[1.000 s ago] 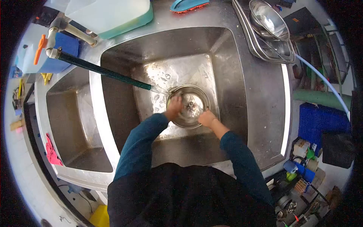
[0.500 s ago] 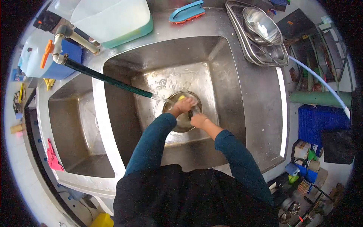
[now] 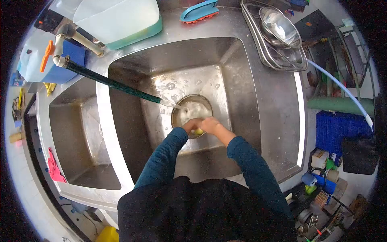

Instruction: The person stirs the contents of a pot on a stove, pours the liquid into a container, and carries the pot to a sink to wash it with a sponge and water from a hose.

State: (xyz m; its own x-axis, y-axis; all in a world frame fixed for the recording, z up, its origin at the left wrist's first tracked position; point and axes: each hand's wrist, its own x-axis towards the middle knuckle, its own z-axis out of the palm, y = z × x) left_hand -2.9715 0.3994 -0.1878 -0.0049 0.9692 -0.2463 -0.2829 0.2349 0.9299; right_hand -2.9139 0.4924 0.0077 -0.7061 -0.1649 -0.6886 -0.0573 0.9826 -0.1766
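Note:
A round metal bowl (image 3: 174, 116) sits in the large sink basin, with water running into it from a dark green hose (image 3: 117, 85). My left hand (image 3: 192, 124) is curled over the near side of the bowl, closed round a small yellow sponge-like piece (image 3: 198, 131). Touching it from the right is my right hand (image 3: 210, 124), its fingers closed too. Whatever the right fingers grip is hidden between the two hands.
A blue scrub brush (image 3: 199, 11) lies behind the sink (image 3: 246, 92). Steel trays (image 3: 258, 48) with a steel bowl (image 3: 281, 27) stand at the back right. A large container of greenish liquid (image 3: 121, 24) is at the back left, and a pink cloth (image 3: 55, 166) hangs at the left edge.
My left hand has moved from the middle of the bowl toward me, down to its near side. My right hand has shifted slightly, and both hands now meet. Swirling water shows in the bowl.

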